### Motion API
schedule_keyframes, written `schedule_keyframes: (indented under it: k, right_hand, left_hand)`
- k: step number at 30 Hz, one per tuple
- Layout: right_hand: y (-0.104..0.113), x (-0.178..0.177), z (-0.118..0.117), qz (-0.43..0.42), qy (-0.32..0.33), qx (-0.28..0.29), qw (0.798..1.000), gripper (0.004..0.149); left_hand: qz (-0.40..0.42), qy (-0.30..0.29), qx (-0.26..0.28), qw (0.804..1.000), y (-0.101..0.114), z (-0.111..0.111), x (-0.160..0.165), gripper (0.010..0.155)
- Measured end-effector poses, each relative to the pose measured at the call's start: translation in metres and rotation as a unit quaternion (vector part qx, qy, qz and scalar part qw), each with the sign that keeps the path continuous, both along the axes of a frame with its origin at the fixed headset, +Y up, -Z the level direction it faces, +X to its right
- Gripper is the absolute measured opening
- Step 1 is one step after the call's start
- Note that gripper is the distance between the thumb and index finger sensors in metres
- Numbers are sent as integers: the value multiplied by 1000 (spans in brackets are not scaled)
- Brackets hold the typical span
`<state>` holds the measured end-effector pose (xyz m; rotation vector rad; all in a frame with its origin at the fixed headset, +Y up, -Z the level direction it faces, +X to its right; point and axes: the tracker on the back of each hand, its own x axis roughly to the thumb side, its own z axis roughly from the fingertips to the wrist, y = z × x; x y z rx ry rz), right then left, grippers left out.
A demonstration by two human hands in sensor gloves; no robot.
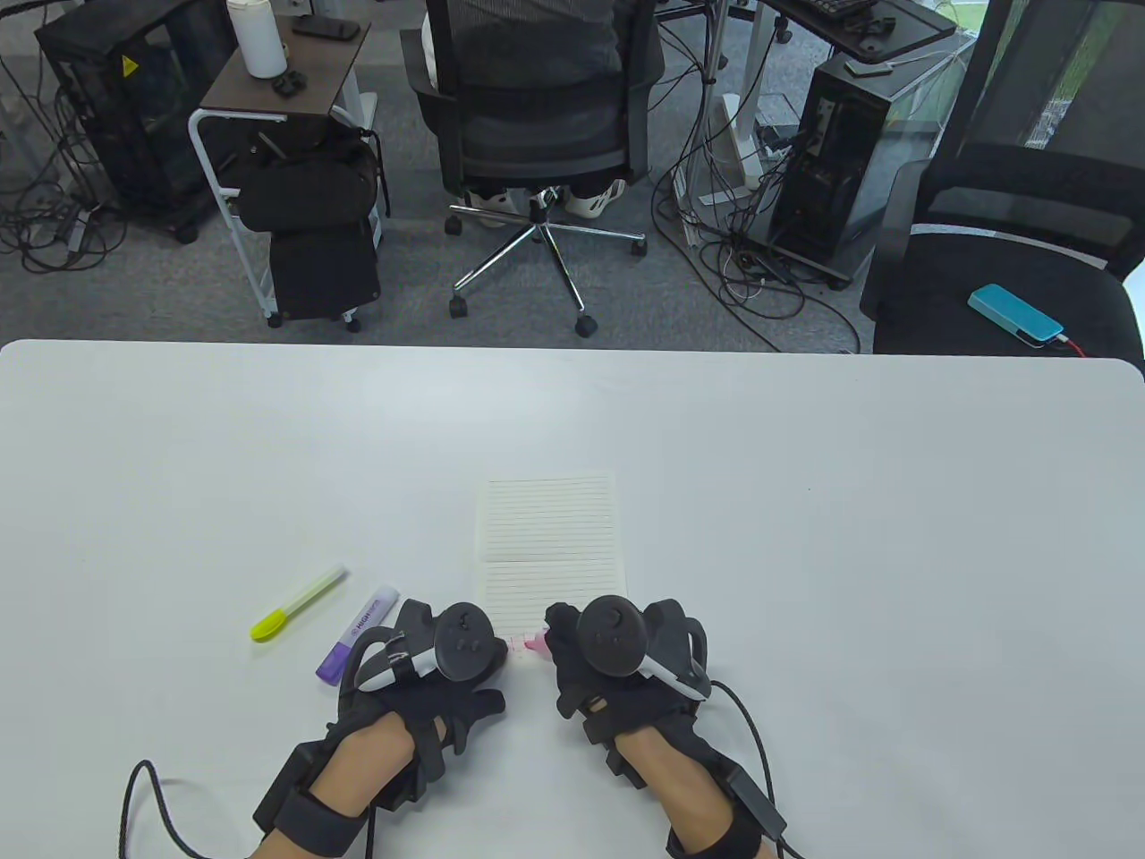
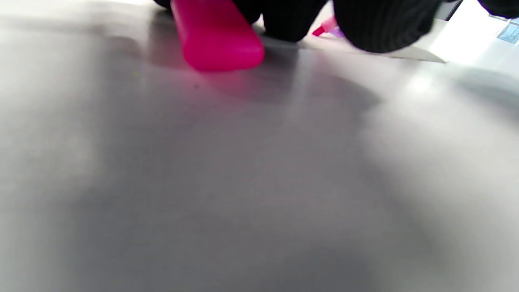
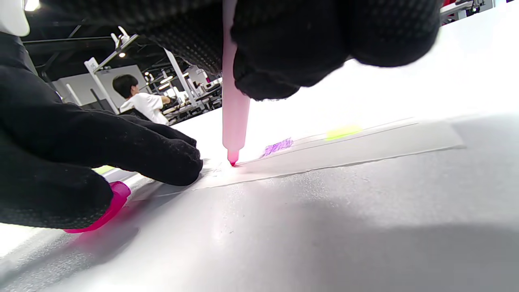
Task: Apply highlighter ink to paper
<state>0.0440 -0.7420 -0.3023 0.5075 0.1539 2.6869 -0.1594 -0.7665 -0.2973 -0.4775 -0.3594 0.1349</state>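
Right wrist view: right hand [image 3: 324, 44] grips pink highlighter [image 3: 235, 117], tip touching paper [image 3: 365, 148] near edge; left hand [image 3: 81, 150] holds pink cap [image 3: 109, 207], fingertips pressing paper.

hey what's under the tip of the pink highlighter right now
The lined paper: the pink highlighter, held upright by the right hand, has its tip on the sheet's near edge. The white table lies beneath. Any pink mark under the tip is covered.

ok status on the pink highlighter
Right hand holds pink highlighter, tip on paper. Left hand holds pink cap. Nothing in the way.
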Motion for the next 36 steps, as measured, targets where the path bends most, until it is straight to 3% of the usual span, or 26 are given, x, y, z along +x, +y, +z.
schedule_keyframes:
  k: [14,36]
  right_hand:
    - [-5,-6,2,-13,23,0,1000,39]
    - [-8,-5,2,-2,-12,10,1000,39]
  left_hand:
    - [-1,0,-4,1000,0,0,0,70]
    - [-4,-1,-9,1000,0,0,0,71]
